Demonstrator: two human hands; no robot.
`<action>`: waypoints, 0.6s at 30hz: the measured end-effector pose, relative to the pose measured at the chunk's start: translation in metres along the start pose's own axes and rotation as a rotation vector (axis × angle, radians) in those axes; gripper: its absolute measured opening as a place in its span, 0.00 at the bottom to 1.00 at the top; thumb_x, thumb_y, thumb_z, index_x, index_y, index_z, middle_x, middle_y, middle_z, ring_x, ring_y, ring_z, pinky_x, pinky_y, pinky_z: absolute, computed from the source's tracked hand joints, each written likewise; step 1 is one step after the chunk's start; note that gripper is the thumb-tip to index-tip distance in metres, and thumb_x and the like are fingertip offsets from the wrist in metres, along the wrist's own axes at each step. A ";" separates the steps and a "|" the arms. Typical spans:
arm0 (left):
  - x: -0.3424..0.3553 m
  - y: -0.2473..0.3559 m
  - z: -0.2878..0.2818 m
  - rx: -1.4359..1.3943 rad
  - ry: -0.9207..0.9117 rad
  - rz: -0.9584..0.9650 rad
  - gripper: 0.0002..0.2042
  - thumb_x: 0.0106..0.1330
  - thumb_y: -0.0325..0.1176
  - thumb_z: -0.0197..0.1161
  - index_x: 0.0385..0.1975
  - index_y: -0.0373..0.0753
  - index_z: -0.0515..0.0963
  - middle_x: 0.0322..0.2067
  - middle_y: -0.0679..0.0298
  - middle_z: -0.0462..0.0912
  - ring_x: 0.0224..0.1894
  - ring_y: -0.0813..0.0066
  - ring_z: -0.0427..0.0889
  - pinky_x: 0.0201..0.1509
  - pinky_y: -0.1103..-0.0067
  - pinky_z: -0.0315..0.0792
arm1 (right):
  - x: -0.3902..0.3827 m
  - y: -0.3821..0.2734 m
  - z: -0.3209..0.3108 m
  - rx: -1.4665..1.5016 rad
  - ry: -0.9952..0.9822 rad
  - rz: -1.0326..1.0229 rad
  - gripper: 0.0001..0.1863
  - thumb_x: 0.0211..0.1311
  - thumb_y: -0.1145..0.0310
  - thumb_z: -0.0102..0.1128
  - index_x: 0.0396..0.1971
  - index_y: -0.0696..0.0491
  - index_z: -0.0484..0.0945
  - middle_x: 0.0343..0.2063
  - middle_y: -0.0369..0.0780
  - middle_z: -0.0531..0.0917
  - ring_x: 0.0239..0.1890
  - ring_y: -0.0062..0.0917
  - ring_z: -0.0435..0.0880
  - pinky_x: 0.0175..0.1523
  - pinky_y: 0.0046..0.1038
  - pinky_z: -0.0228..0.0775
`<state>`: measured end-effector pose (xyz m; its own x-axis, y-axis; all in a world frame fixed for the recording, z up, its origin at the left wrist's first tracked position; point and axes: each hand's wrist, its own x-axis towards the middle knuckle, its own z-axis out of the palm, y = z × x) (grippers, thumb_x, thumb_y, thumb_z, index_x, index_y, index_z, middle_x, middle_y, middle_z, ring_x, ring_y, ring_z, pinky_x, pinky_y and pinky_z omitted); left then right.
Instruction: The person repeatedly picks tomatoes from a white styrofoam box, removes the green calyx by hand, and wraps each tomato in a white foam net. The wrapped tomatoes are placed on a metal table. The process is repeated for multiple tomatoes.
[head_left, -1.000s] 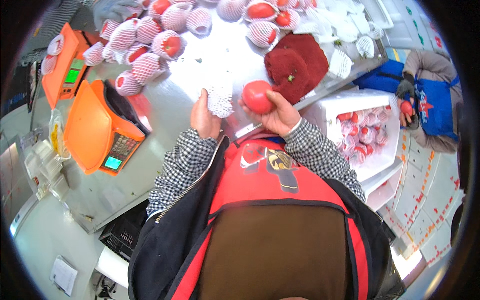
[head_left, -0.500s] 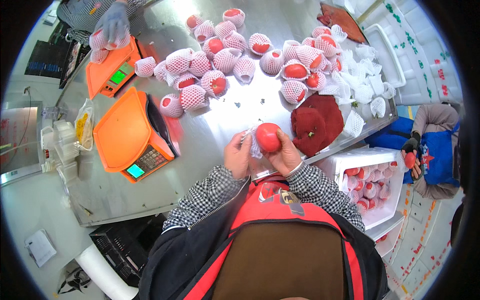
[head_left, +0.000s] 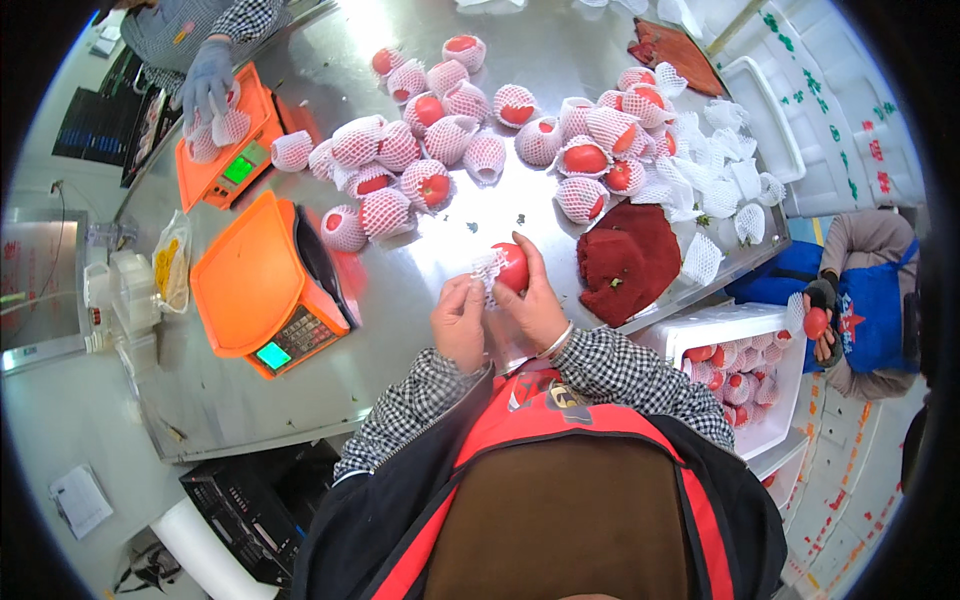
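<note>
A red tomato (head_left: pixel 512 262) is in my right hand (head_left: pixel 535 300), its fingers wrapped round the side. A white foam net sleeve (head_left: pixel 487 268) partly covers the tomato's left side, and my left hand (head_left: pixel 461 320) pinches that net from the lower left. Both hands are close together above the steel table (head_left: pixel 420 285). Beyond them lie several netted tomatoes (head_left: pixel 357 147). A dark red cloth (head_left: pixel 645 260) is to the right of my hands, with loose foam nets (head_left: pixel 730 180) past it.
Two orange scales (head_left: pixel 230 290) stand at left. A gloved co-worker's hand (head_left: pixel 208 80) rests on netted tomatoes at the back scale. At right, another person (head_left: pixel 865 320) holds a tomato beside a white foam box of netted fruit (head_left: pixel 735 390). A white tray (head_left: pixel 775 120) lies at the back right.
The tomato in my right hand has moved left into the foam net held by my left hand. Both hands have come together. The view has shifted, showing more of the table.
</note>
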<state>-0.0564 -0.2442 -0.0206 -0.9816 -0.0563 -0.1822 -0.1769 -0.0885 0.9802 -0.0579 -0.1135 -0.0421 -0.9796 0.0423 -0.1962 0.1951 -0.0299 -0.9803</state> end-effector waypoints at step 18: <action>0.050 -0.028 -0.048 -0.663 -0.259 -0.689 0.16 0.73 0.39 0.47 0.45 0.31 0.72 0.41 0.53 0.80 0.41 0.62 0.82 0.47 0.66 0.77 | 0.001 -0.007 -0.024 0.545 -0.362 0.555 0.21 0.59 0.60 0.65 0.48 0.54 0.74 0.36 0.36 0.80 0.37 0.21 0.80 0.37 0.25 0.76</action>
<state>-0.0969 -0.2924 -0.0604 -0.6787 0.4291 -0.5960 -0.7169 -0.5634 0.4107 -0.0588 -0.0889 -0.0358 -0.7217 -0.4395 -0.5348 0.6918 -0.4316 -0.5789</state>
